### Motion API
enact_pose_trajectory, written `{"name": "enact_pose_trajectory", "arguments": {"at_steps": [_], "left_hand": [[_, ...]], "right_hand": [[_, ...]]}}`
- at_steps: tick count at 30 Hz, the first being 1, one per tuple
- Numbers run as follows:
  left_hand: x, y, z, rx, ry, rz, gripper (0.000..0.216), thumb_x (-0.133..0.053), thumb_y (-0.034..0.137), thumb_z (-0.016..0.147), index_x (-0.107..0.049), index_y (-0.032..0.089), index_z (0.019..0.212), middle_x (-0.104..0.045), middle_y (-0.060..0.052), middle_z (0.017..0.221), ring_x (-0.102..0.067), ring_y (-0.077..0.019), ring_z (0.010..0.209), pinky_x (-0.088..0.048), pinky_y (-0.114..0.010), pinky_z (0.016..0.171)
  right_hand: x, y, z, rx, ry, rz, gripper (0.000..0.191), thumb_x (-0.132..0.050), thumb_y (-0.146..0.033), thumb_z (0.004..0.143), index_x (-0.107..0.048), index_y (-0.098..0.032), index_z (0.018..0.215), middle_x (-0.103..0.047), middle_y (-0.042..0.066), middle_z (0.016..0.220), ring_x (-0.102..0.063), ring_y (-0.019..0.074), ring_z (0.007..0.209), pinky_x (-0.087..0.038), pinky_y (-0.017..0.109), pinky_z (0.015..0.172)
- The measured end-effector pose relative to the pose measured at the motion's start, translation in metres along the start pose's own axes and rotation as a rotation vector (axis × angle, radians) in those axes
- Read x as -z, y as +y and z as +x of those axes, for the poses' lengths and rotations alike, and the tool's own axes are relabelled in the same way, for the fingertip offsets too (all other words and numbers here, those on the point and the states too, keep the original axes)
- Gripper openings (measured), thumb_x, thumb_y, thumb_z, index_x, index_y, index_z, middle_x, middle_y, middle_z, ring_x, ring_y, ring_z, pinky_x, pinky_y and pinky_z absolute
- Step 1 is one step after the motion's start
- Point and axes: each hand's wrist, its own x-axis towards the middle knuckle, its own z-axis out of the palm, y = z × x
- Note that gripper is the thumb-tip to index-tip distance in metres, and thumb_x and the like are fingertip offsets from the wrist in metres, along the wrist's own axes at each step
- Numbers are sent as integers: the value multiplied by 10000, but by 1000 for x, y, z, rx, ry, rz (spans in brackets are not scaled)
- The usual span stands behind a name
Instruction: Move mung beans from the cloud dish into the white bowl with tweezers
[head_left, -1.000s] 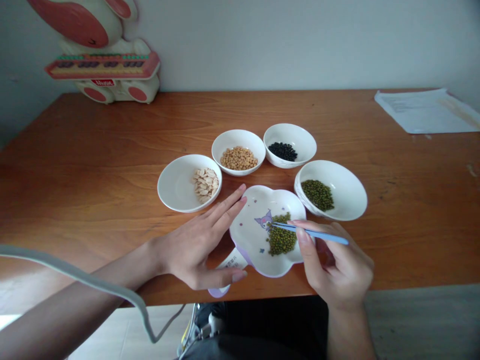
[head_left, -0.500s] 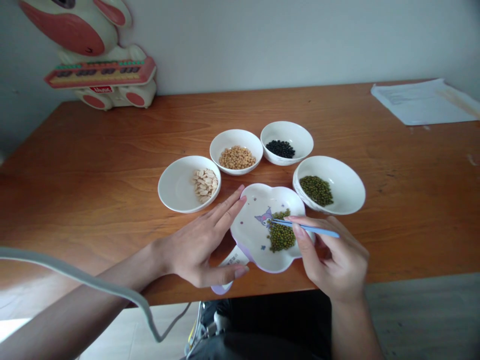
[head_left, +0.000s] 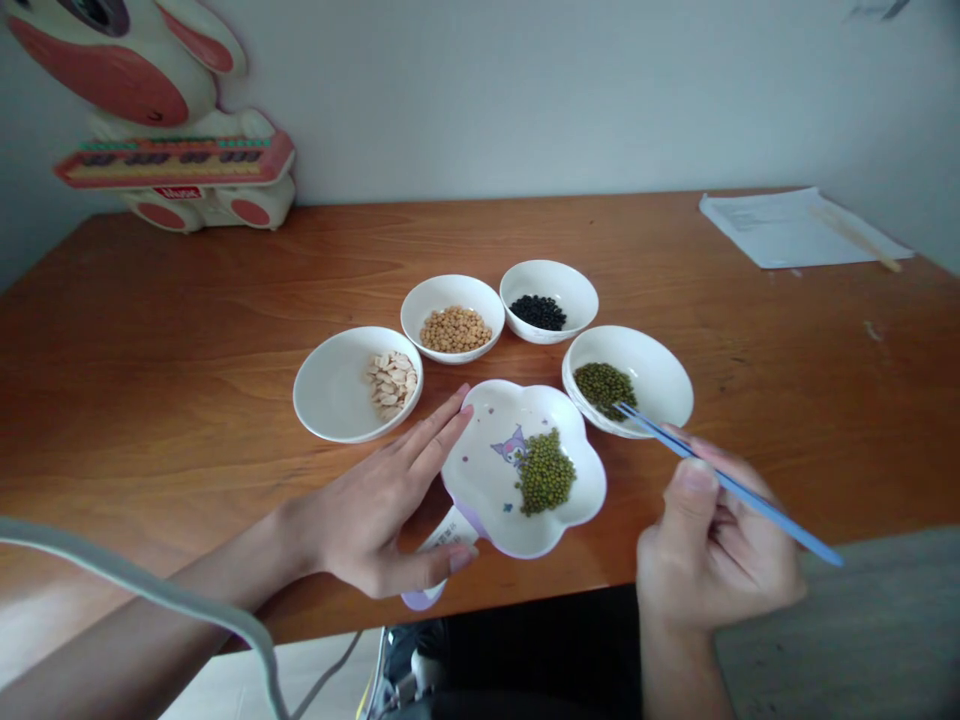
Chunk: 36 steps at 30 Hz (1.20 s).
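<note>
My right hand (head_left: 712, 540) is closed around blue tweezers (head_left: 739, 490). Their tips reach over the mung beans (head_left: 604, 388) in the white bowl at the right; whether a bean sits between the tips I cannot make out. A flower-shaped white dish (head_left: 480, 480) with a cartoon print holds a heap of mung beans (head_left: 551, 475). My left hand (head_left: 382, 515) lies with fingers stretched out, fingertips against the dish's left rim and thumb across its purple-white handle (head_left: 454, 528), part of which is hidden.
Behind the dish stand white bowls of pale flat seeds (head_left: 391, 385), yellow soybeans (head_left: 455, 330) and black beans (head_left: 538, 312). A rabbit toy with a keyboard (head_left: 180, 165) is at the back left, papers (head_left: 795, 228) at the back right. A grey cable (head_left: 150, 590) crosses the lower left.
My right hand has moved right, taking the tweezers from the beans in the flower-shaped dish to the right bowl. My left hand stays at the dish. The view has shifted slightly.
</note>
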Motion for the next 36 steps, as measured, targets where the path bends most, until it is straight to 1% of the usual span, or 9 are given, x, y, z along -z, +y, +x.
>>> {"name": "enact_pose_trajectory", "arguments": {"at_steps": [3, 5, 7, 11, 14, 17, 24, 29, 36], "left_hand": [[0, 0, 0, 9, -10, 3, 1234, -743, 423, 954, 150, 224, 1781, 78, -207, 1875, -66, -479, 1739, -333, -687, 1362], [0, 0, 0, 18, -13, 3, 1243, -748, 429, 948, 152, 226, 1781, 83, -210, 1874, -68, -484, 1737, -336, -694, 1359], [-1, -1, 0, 28, -15, 3, 1250, -753, 429, 941, 149, 224, 1782, 83, -210, 1873, -75, -485, 1736, -334, -694, 1360], [-5, -3, 0, -6, 22, -14, 1245, -755, 435, 925, 109, 201, 1789, 90, -197, 1875, -84, -475, 1738, -344, -663, 1366], [-4, -3, 1, -12, 25, -19, 1240, -757, 423, 926, 104, 201, 1791, 93, -192, 1876, -78, -472, 1739, -343, -651, 1370], [-2, -1, 2, 6, -5, -28, 1249, -760, 413, 930, 127, 216, 1787, 94, -194, 1876, -71, -480, 1737, -340, -659, 1369], [0, 0, 3, 8, -18, -34, 1270, -769, 411, 928, 151, 216, 1782, 121, -198, 1871, -44, -470, 1740, -310, -653, 1383], [1, 1, 3, 10, -21, -36, 1288, -786, 404, 917, 151, 221, 1781, 129, -191, 1871, -47, -462, 1742, -316, -636, 1385], [0, 0, 3, 7, -8, -19, 1247, -758, 424, 933, 119, 177, 1784, 91, -244, 1864, -51, -445, 1746, -324, -627, 1381]], "right_hand": [[-1, -2, 1, -99, 21, -19, 188, -732, -181, 1021, -826, -182, 1183, -861, 94, 1088, -842, 241, 881, -686, 348, 754], [0, -2, 2, -100, -41, 4, 205, -732, -172, 1015, -820, -187, 1200, -862, 87, 1089, -840, 233, 882, -680, 336, 745], [3, -2, 3, -44, -185, 17, 216, -739, -152, 996, -818, -206, 1190, -862, 69, 1067, -831, 220, 852, -668, 321, 710], [7, -4, 9, 155, -531, 53, 280, -759, -89, 943, -794, -235, 1179, -856, 39, 1033, -780, 177, 767, -622, 302, 651], [4, -6, 13, 229, -626, 83, 317, -755, -58, 935, -766, -229, 1201, -852, 30, 1029, -741, 157, 737, -601, 304, 657], [2, -6, 14, 239, -645, 68, 330, -757, -50, 934, -762, -230, 1211, -853, 26, 1029, -715, 154, 713, -581, 308, 645], [3, -6, 15, 237, -669, 47, 347, -750, -58, 941, -775, -256, 1225, -859, 19, 1041, -680, 156, 669, -559, 324, 622], [2, -6, 16, 237, -680, 45, 330, -747, -59, 938, -783, -245, 1208, -864, 21, 1047, -692, 153, 691, -567, 312, 636], [2, -5, 15, 247, -674, 48, 338, -745, -45, 937, -777, -246, 1207, -864, 25, 1047, -698, 159, 691, -565, 317, 637]]}}
